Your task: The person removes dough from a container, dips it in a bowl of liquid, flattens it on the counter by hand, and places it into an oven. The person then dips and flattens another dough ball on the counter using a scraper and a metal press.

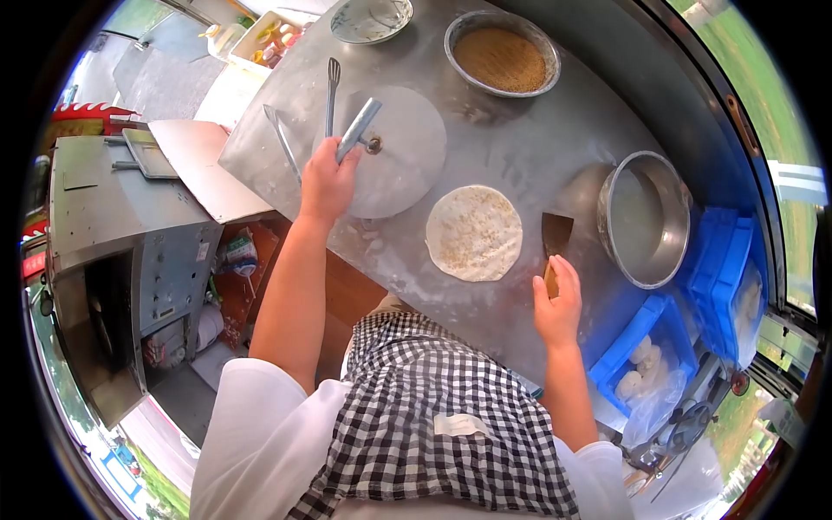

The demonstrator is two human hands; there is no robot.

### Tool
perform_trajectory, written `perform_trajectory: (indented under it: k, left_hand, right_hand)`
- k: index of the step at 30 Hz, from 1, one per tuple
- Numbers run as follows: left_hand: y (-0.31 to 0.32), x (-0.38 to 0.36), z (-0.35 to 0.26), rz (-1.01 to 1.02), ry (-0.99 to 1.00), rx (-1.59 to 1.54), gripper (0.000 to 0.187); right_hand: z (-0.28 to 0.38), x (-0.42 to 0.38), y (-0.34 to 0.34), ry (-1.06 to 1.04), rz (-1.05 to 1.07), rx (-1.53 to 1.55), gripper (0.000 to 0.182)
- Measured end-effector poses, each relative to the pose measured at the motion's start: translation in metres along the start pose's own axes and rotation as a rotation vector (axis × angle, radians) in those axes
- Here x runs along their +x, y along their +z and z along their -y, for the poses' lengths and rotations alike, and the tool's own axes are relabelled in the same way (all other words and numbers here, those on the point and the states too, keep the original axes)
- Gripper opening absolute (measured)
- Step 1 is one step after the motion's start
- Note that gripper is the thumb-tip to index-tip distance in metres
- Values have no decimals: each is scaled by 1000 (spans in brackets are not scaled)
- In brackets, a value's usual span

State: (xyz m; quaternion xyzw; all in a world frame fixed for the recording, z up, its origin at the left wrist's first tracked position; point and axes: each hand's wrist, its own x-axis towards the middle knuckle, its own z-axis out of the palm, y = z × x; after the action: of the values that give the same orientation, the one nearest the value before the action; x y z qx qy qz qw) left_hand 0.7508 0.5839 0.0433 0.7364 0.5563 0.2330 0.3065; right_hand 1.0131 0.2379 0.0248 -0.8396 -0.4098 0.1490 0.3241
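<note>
My left hand [329, 180] is closed around the tubular handle [359, 126] of a flat round metal lid [403, 165] on the steel table. Just beyond those fingers lies a slotted metal utensil [333, 87]; its lower end is hidden by the hand. To the left of it is a thin metal tool [282, 139]. My right hand [559, 310] holds a scraper [556, 234] by its wooden handle, the dark blade pointing away from me. Between both hands a flat round of dough [474, 233] lies on the table, speckled with brown crumbs.
A metal bowl of brown crumbs [501, 59] and a patterned bowl [371, 19] stand at the back. On the right are a steel basin [646, 221] and a blue crate [620, 347] with dough balls. An oven-like metal cabinet [130, 225] stands at left.
</note>
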Motion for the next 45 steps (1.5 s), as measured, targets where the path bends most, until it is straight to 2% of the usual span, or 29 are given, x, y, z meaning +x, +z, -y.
perform_trajectory:
  k: [2, 5, 8, 9, 12, 16, 18, 21, 27, 33, 36, 39, 42, 45]
  left_hand:
    - [1, 13, -1, 2, -72, -47, 33]
    - [1, 32, 2, -10, -217, -288, 30]
    - [5, 36, 8, 24, -297, -655, 28]
    - [4, 29, -11, 26, -348, -787, 26]
    - [12, 22, -9, 90, -330, -1013, 23]
    - [26, 6, -23, 121, -319, -1002, 23]
    - [35, -9, -22, 148, -227, -755, 21]
    - [42, -38, -30, 202, -96, -386, 29]
    - [64, -100, -57, 378, 181, -125, 25]
    - [92, -129, -69, 580, 207, -25, 32]
    - [92, -130, -80, 680, 120, 12, 32]
    - [85, -109, -70, 519, 281, -95, 28]
    - [87, -81, -64, 302, 305, -127, 25]
    - [110, -65, -47, 366, 436, -173, 33]
  right_hand:
    - [-6, -3, -1, 3, 3, 11, 44]
    - [-6, -3, -3, 23, -1, 30, 43]
    - [-3, -3, -2, 54, 0, 40, 43]
    - [-2, -2, 0, 64, 2, 43, 43]
    - [0, -1, 4, 64, 13, 62, 43]
    - [2, 2, 9, 77, 3, 129, 42]
    - [6, 4, 5, 88, -2, 120, 41]
    - [7, 7, 2, 86, -18, 122, 41]
    - [8, 10, 7, 127, -50, 228, 42]
    - [5, 16, 14, 107, -74, 185, 42]
    - [2, 22, 23, 4, -94, 97, 44]
    - [0, 33, 36, -91, -72, 24, 45]
    - [-5, 50, 55, -188, -42, -53, 48]
    - [0, 69, 71, -282, 4, -170, 53]
